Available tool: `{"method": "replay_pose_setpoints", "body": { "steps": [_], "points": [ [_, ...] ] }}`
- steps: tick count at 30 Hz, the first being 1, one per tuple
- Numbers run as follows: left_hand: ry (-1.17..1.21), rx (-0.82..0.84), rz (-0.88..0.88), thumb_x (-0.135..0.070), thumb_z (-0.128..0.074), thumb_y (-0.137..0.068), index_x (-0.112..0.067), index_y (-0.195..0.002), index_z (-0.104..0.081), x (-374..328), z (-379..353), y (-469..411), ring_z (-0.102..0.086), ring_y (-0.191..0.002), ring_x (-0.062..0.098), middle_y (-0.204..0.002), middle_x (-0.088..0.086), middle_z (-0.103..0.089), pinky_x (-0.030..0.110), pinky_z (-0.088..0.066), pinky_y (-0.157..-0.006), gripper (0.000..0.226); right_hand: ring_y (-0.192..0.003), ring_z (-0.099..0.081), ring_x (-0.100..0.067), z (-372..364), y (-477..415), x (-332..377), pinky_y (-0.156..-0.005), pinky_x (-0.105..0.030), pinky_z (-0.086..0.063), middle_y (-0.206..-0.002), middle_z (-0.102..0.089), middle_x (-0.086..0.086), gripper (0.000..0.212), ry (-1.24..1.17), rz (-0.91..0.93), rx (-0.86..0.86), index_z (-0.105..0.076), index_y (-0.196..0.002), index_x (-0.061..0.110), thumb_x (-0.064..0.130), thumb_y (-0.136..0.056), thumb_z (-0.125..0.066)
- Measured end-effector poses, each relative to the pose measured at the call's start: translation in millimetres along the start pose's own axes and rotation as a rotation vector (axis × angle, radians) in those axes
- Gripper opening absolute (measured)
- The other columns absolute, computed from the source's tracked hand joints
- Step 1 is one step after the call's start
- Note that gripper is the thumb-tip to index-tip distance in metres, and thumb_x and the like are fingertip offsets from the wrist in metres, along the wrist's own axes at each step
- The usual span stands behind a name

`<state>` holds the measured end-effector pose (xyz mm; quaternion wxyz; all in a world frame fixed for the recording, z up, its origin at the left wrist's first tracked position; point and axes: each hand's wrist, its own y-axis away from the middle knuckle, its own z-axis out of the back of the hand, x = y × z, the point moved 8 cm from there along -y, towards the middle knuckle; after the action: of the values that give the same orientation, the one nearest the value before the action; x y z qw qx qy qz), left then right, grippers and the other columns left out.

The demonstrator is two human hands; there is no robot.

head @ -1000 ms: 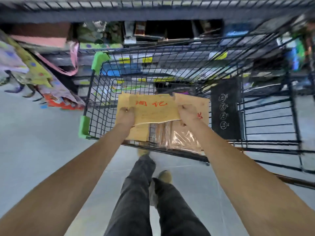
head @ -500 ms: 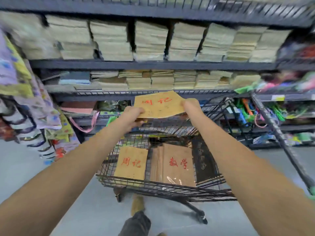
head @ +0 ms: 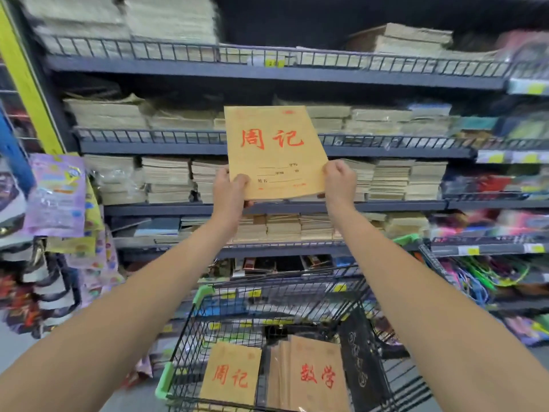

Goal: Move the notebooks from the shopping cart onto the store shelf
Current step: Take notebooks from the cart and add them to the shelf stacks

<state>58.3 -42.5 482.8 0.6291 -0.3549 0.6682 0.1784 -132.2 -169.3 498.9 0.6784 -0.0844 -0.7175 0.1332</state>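
Note:
I hold a tan notebook with red characters upright in front of the store shelf. My left hand grips its lower left corner. Its lower right edge is gripped by my right hand. Below, the black wire shopping cart with green corner guards holds another tan notebook on the left and a plastic-wrapped stack of brown notebooks beside it.
The dark shelves carry several stacks of paper notebooks on each level, behind low wire rails. Colourful packets hang at the left. Bright stationery fills the right shelves. A black item stands in the cart's right side.
Both hands have lifted the notebook out of the cart up to shelf height and turned it upright. The view has tilted up from the cart to the shelves.

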Motion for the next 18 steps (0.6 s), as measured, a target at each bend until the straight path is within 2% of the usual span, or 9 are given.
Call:
{"method": "replay_pose_setpoints", "body": {
  "steps": [4, 7, 10, 13, 15, 18],
  "points": [
    [0.006, -0.051, -0.042, -0.007, -0.043, -0.094, -0.013, -0.107, -0.042, -21, 10, -22, -0.053, -0.069, 0.012, -0.103, 0.005, -0.058, 0.016, -0.041, -0.041, 0.013, -0.063, -0.039, -0.014, -23, -17, 25, -0.054, -0.029, -0.031, -0.065, -0.042, 0.003, 0.028, 0.037, 0.062, 0.052, -0.043, -0.065, 0.015, 0.012, -0.093, -0.042],
    [-0.009, -0.071, -0.046, -0.010, -0.044, -0.096, -0.015, -0.111, -0.042, -25, 19, -40, -0.054, -0.073, 0.011, -0.108, 0.006, -0.058, 0.017, -0.043, -0.046, 0.016, -0.063, -0.047, -0.010, -45, -26, 33, -0.045, -0.019, -0.036, -0.072, -0.051, 0.005, 0.020, 0.134, 0.083, 0.129, -0.055, -0.083, 0.011, 0.016, -0.096, -0.041],
    [-0.031, -0.071, -0.063, -0.011, -0.044, -0.096, -0.015, -0.114, -0.042, -28, 25, -59, -0.056, -0.077, 0.011, -0.108, 0.005, -0.058, 0.017, -0.045, -0.048, 0.018, -0.075, -0.055, -0.011, -64, -37, 37, -0.051, -0.020, -0.040, -0.079, -0.057, 0.005, 0.018, 0.153, 0.113, 0.171, -0.058, -0.093, 0.012, 0.014, -0.097, -0.040],
    [-0.033, -0.102, -0.058, -0.012, -0.044, -0.096, -0.015, -0.117, -0.044, -25, 32, -92, -0.059, -0.085, 0.014, -0.111, 0.005, -0.060, 0.017, -0.045, -0.049, 0.021, -0.084, -0.057, -0.010, -92, -56, 29, -0.051, -0.016, -0.044, -0.097, -0.060, 0.003, 0.024, 0.153, 0.117, 0.208, -0.056, -0.117, 0.014, 0.014, -0.097, -0.042],
    [-0.046, -0.108, -0.060, -0.013, -0.044, -0.097, -0.016, -0.119, -0.045, -25, 35, -112, -0.060, -0.089, 0.014, -0.111, 0.001, -0.060, 0.016, -0.046, -0.049, 0.023, -0.089, -0.058, -0.011, -108, -69, 23, -0.055, -0.016, -0.046, -0.103, -0.061, 0.002, 0.025, 0.159, 0.142, 0.213, -0.059, -0.116, 0.014, 0.015, -0.097, -0.042],
    [-0.084, -0.100, -0.091, -0.014, -0.043, -0.097, -0.019, -0.119, -0.044, -29, 35, -143, -0.060, -0.088, 0.008, -0.105, -0.005, -0.058, 0.016, -0.048, -0.054, 0.022, -0.097, -0.060, -0.013, -130, -89, 17, -0.067, -0.023, -0.053, -0.104, -0.063, 0.001, 0.021, 0.185, 0.195, 0.214, -0.064, -0.101, 0.014, 0.019, -0.097, -0.045]
  ]
}}
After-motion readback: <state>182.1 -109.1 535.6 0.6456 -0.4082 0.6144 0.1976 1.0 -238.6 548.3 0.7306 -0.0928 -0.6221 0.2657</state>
